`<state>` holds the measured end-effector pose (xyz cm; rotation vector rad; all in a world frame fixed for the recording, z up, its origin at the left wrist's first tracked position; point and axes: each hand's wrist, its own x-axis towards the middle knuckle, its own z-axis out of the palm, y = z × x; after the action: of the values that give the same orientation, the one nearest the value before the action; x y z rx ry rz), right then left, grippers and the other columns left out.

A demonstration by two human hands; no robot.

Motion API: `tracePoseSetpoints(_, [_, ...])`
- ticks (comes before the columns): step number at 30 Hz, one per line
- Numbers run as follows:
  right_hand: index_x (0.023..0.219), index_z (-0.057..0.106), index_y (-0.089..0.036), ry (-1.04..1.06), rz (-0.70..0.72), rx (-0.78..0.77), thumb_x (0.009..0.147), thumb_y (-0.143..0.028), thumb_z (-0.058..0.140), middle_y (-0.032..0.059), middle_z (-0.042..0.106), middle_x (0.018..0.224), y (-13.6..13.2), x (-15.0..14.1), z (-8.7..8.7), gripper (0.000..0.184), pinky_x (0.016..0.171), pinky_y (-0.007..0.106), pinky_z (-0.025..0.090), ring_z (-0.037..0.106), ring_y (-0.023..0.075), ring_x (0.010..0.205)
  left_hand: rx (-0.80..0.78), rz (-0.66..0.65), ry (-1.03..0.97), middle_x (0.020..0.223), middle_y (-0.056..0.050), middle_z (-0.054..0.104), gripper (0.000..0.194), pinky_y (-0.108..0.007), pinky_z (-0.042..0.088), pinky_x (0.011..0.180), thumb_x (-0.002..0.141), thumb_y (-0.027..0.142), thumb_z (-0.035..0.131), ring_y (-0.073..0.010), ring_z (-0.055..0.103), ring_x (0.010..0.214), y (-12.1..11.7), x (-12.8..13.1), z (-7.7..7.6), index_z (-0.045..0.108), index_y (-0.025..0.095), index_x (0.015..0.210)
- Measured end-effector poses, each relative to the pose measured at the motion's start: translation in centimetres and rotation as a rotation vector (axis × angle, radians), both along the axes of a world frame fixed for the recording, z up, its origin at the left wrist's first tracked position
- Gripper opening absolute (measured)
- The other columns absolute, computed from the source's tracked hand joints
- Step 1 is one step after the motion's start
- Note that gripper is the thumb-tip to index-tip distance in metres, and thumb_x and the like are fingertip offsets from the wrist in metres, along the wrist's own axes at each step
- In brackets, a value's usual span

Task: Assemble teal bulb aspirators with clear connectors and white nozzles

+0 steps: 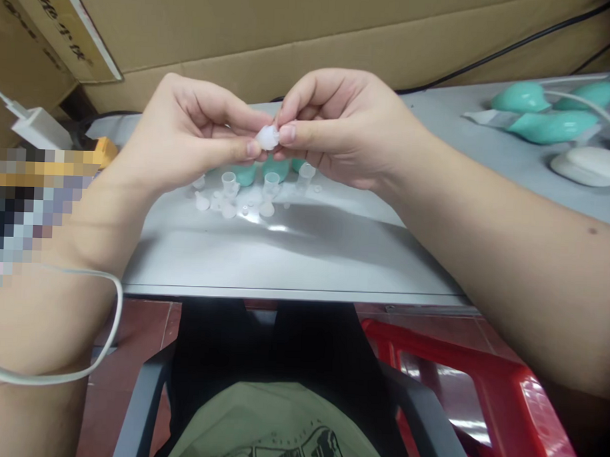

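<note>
Both hands meet above the grey table, pinching one small white translucent plastic piece (pixel 267 138). My left hand (pixel 203 128) grips its left side between thumb and fingers. From the right, my right hand (pixel 338 126) holds the other end with thumb and fingertips. On the table below stand several small clear plastic cups (pixel 229 181), with small white round-ended parts (pixel 267 208) and tiny rings scattered in front. Behind the cups, green rounded objects (pixel 276 169) are partly hidden by my hands.
Several green bulb-shaped objects (pixel 553 124) and a white computer mouse (pixel 590 165) lie at the right. A white charger (pixel 43 129) with a cable is at the left. Cardboard (pixel 292 35) walls the back. A red plastic stool (pixel 480 381) stands under the table's right front.
</note>
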<state>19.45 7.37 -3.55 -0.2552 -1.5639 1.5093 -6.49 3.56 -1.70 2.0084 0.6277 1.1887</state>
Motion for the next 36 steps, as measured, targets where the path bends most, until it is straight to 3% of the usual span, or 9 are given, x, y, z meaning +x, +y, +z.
tracePoseSetpoints(3, [0.087,0.091,-0.026,-0.021,0.004,-0.007,0.081,-0.012,0.112,0.0002,0.089,0.086,-0.3,0.2,0.1,0.026,0.082,0.033,0.073,0.084,0.0204,0.080,0.022,-0.001,0.029,0.107,-0.010,0.096,0.052,-0.094,0.074,0.122,0.090,0.050,0.124,-0.0539,0.100,0.112,0.1,-0.2,0.1,0.106,0.017,0.126])
tracePoseSetpoints(7, [0.088,0.095,-0.026,0.018,0.023,-0.036,0.084,-0.005,0.106,-0.0003,0.092,0.088,-0.8,0.4,0.0,0.024,0.080,0.028,0.070,0.083,0.0174,0.081,0.062,0.003,0.051,0.101,-0.005,0.095,0.047,-0.080,0.085,0.107,0.082,0.044,0.127,-0.0499,0.101,0.106,0.5,-0.2,0.4,0.107,0.022,0.119])
tracePoseSetpoints(13, [0.088,0.097,-0.026,0.037,0.034,-0.033,0.083,-0.002,0.108,0.0003,0.092,0.089,-0.8,0.4,-0.3,0.027,0.081,0.027,0.069,0.084,0.0170,0.082,0.062,0.030,0.029,0.109,-0.008,0.096,0.051,-0.089,0.079,0.115,0.084,0.047,0.127,-0.0520,0.100,0.111,-0.3,0.1,0.5,0.105,0.018,0.118])
tracePoseSetpoints(19, [0.085,0.095,-0.027,-0.006,-0.004,-0.027,0.076,-0.011,0.114,0.0008,0.089,0.086,-0.4,0.2,-0.4,0.026,0.081,0.031,0.069,0.083,0.0190,0.081,0.149,0.064,0.054,0.102,-0.006,0.096,0.030,-0.065,0.086,0.098,0.086,0.030,0.122,-0.0411,0.098,0.099,-0.2,0.0,0.6,0.107,0.024,0.112])
tracePoseSetpoints(22, [0.084,0.093,-0.030,-0.056,-0.040,-0.043,0.072,-0.015,0.112,0.0009,0.089,0.085,-0.3,0.2,-0.3,0.027,0.084,0.035,0.072,0.085,0.0222,0.083,0.120,0.030,0.097,0.102,-0.006,0.095,0.043,-0.072,0.083,0.108,0.077,0.035,0.127,-0.0421,0.097,0.101,0.3,-0.3,0.6,0.107,0.025,0.113])
tracePoseSetpoints(26, [0.084,0.091,-0.029,-0.084,-0.065,-0.055,0.069,-0.017,0.115,0.0008,0.087,0.083,-0.3,0.4,-0.3,0.032,0.088,0.039,0.076,0.087,0.0248,0.085,0.105,0.068,0.098,0.101,-0.008,0.094,0.034,-0.074,0.082,0.111,0.083,0.030,0.123,-0.0427,0.096,0.101,0.0,-0.2,0.6,0.106,0.023,0.112])
tracePoseSetpoints(30, [0.089,0.093,-0.027,-0.022,-0.001,-0.053,0.078,-0.012,0.115,0.0000,0.089,0.086,-0.2,0.3,-0.6,0.029,0.084,0.034,0.072,0.084,0.0208,0.083,0.160,0.083,0.059,0.101,-0.009,0.096,0.028,-0.068,0.086,0.098,0.089,0.030,0.120,-0.0428,0.097,0.099,-0.4,0.3,0.5,0.107,0.023,0.113])
tracePoseSetpoints(34, [0.092,0.091,-0.025,0.004,-0.020,-0.050,0.083,-0.012,0.113,0.0019,0.092,0.092,-0.6,-0.1,-0.2,0.027,0.081,0.030,0.070,0.084,0.0192,0.084,0.116,0.097,-0.015,0.103,-0.009,0.096,0.033,-0.080,0.083,0.108,0.088,0.035,0.124,-0.0440,0.098,0.097,-0.6,1.0,0.2,0.106,0.022,0.112])
tracePoseSetpoints(36, [0.092,0.089,-0.023,0.005,-0.059,-0.034,0.083,-0.017,0.115,0.0022,0.090,0.092,-1.1,-0.2,0.4,0.028,0.079,0.030,0.070,0.081,0.0176,0.080,0.081,0.114,-0.050,0.106,-0.008,0.097,0.033,-0.079,0.084,0.109,0.089,0.034,0.125,-0.0439,0.099,0.099,-0.9,1.3,0.3,0.106,0.023,0.114])
